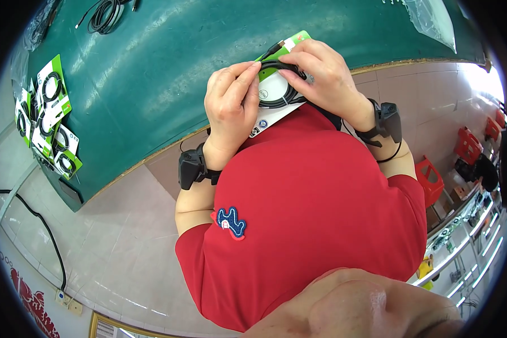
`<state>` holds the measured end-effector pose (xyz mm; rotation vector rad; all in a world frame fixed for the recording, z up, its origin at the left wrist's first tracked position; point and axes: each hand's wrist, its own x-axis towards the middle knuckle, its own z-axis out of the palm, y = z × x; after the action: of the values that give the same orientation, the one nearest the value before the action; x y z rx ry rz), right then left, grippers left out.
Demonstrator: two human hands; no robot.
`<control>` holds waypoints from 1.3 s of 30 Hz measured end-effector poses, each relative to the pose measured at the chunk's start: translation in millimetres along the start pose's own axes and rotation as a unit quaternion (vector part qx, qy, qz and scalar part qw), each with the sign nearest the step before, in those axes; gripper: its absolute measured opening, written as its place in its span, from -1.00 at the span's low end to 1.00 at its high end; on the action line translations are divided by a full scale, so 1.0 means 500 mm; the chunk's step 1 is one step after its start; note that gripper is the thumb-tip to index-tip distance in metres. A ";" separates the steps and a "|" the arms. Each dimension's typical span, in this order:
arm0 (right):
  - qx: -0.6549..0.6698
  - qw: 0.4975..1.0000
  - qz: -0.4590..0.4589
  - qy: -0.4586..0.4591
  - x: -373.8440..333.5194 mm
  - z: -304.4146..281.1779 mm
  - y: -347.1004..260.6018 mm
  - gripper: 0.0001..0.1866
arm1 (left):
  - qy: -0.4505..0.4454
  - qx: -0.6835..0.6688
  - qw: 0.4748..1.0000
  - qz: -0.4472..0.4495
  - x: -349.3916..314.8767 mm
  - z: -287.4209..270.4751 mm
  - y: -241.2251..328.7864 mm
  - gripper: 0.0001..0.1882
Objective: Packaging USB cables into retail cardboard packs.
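Note:
Close in front of my red shirt, a green and white backing card (271, 117) carries a coiled black cable (275, 103). A dark cable plug (272, 50) sticks up near the card's far end. My left hand (231, 102) is closed at the card's left edge, with thumb and index finger pinching the cable coil. Across from it, my right hand (324, 73) grips the coil's upper right side between thumb and fingers. The fingers cover part of the card and coil. Both wrists wear black strapped devices.
A green-topped table (152, 84) spans the far side. Several carded cables (50, 118) lie piled at its left end. A loose black cable coil (104, 16) lies at the far left, and a clear plastic bag (431, 22) at the far right. Red stools (429, 180) stand right.

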<state>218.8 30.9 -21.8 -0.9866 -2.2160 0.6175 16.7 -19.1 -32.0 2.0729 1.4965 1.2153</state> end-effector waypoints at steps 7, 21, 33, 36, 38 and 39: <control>0.001 0.999 -0.008 0.049 0.019 -0.002 -0.019 -0.71 | -0.006 0.005 1.000 0.021 -0.003 0.003 -0.003 -0.77; 0.014 0.997 -0.073 -0.010 0.007 0.021 -0.004 -0.74 | -0.100 0.008 0.989 -0.107 0.010 -0.049 0.028 -0.70; 0.024 0.995 -0.102 0.003 0.013 0.000 -0.019 -0.72 | -0.201 -0.142 0.936 -0.250 0.047 -0.078 0.031 -0.70; 0.028 0.994 -0.104 0.007 0.011 0.002 -0.019 -0.72 | -0.160 -0.127 0.963 -0.173 0.034 -0.071 0.024 -0.75; 0.033 0.994 -0.108 0.000 0.010 0.003 -0.019 -0.73 | -0.163 -0.124 0.961 -0.184 0.033 -0.074 0.029 -0.76; 0.036 0.993 -0.110 -0.004 0.009 0.003 -0.019 -0.74 | -0.166 -0.120 0.959 -0.196 0.032 -0.076 0.033 -0.77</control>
<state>210.6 28.5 -15.3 -0.6929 -2.2539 0.5953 -1.0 -20.0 8.8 1.6235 1.4282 0.8064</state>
